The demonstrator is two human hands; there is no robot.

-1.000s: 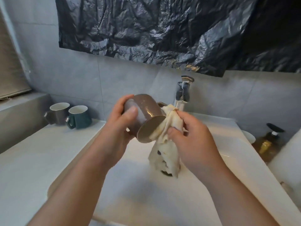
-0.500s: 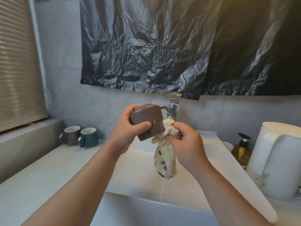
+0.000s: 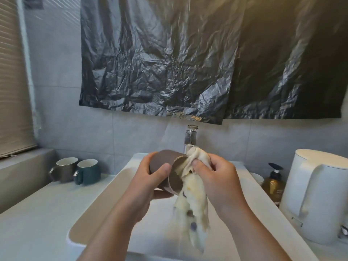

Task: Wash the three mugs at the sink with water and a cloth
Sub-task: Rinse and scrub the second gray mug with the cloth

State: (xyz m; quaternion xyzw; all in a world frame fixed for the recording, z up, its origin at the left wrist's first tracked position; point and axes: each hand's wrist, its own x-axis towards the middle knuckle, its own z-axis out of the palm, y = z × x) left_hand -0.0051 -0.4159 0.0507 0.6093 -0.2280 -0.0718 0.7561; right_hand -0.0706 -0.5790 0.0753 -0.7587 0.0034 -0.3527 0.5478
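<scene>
My left hand (image 3: pixel 148 182) grips a brown mug (image 3: pixel 165 166) over the white sink (image 3: pixel 105 208), the mug lying on its side with its mouth turned right. My right hand (image 3: pixel 220 183) pinches a cream cloth (image 3: pixel 192 202) with dark spots against the mug's rim; the cloth's upper part is bunched at the mouth and the rest hangs down into the basin. Two more mugs stand upright on the left counter, a grey-brown mug (image 3: pixel 65 169) and a dark green mug (image 3: pixel 86 171), side by side. The tap (image 3: pixel 190 140) rises just behind the held mug.
A white electric kettle (image 3: pixel 318 194) stands on the right counter beside an amber pump bottle (image 3: pixel 274 183) and a small white cup (image 3: pixel 257 178). Black plastic sheeting (image 3: pixel 188 57) covers the wall above. A grey ledge and window blinds (image 3: pixel 13 76) are at the left.
The mug has turned so its mouth faces the right hand, and the cloth is now pushed at the rim. The camera has tilted up, so the hands appear lower in view.
</scene>
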